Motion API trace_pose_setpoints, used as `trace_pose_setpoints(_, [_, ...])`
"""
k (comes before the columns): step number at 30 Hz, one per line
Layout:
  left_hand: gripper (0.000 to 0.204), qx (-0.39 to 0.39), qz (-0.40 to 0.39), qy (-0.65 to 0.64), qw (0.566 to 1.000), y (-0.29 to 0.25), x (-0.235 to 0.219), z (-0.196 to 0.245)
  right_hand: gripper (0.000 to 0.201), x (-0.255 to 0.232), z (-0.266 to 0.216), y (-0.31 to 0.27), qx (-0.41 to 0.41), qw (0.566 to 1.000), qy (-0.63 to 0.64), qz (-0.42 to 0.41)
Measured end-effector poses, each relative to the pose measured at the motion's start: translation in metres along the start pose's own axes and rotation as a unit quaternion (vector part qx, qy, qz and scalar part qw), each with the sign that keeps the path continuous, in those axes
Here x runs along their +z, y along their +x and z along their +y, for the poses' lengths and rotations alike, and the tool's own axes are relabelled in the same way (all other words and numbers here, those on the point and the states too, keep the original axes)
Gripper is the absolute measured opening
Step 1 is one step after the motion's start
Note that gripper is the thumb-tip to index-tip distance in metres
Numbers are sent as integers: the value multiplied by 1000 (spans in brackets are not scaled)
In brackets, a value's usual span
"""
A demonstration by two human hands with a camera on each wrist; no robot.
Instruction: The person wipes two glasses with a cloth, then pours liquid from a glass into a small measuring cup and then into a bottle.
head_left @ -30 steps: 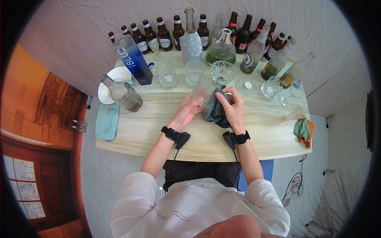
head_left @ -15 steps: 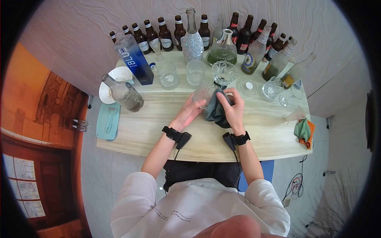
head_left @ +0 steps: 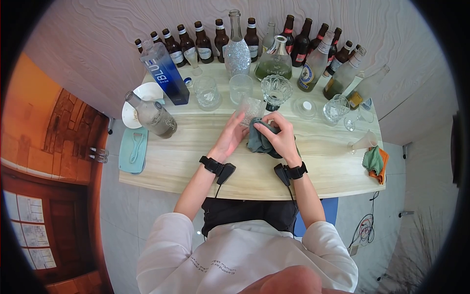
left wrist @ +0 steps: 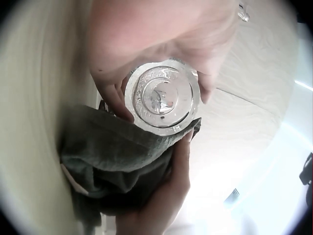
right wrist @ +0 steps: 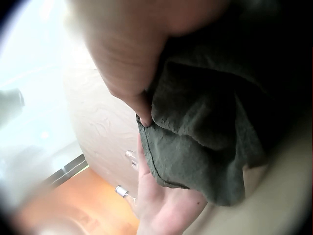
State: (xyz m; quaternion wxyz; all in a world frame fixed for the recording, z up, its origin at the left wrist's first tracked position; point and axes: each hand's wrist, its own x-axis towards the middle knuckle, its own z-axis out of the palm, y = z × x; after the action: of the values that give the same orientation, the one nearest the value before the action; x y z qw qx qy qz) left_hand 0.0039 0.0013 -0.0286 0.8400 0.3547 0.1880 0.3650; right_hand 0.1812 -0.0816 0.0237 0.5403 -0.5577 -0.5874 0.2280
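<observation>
The left hand [head_left: 230,136] holds a clear textured glass [head_left: 250,110] above the table, thumb on one side and fingers on the other. In the left wrist view the round end of the glass [left wrist: 163,98] faces the camera between the fingers of the left hand [left wrist: 161,34]. A dark grey-green cloth [head_left: 259,139] is pinched by the right hand [head_left: 283,139] and lies against the glass. From the right wrist, the cloth [right wrist: 195,152] hangs in folds from the right hand [right wrist: 122,54] and hides the glass.
Clear glasses [head_left: 207,93] and a footed glass bowl [head_left: 276,90] stand just beyond the hands. Behind is a row of brown bottles [head_left: 201,44]. At left are a grey bottle [head_left: 155,118] and a peeler on a blue board [head_left: 131,164]; at right, folded cloths [head_left: 375,164].
The glass has tipped to a different angle and its opening has shifted. The right hand and the cloth have moved slightly left, and the cloth now sits lower on the glass.
</observation>
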Motion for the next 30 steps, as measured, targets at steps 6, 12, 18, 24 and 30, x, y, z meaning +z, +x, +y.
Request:
trace_pose_setpoints(6, [72, -2, -39, 101, 994, -6, 8, 2, 19, 1, 17, -1, 46, 992, 66, 93])
trace_pose_setpoints(12, [73, -51, -49, 53, 996, -8, 10, -2, 19, -2, 15, 0, 66, 980, 143, 118])
trace_pose_setpoints(18, [69, 13, -31, -15, 999, -7, 12, 10, 22, -3, 3, -1, -11, 1000, 2, -14])
trace_pose_setpoints(24, [64, 28, -14, -15, 999, -1, 7, 2, 24, -4, 3, 0, 0, 1000, 3, -6])
trace_pose_setpoints(30, [67, 24, -7, 48, 999, -5, 8, -3, 23, -2, 4, 0, -37, 999, -17, -4])
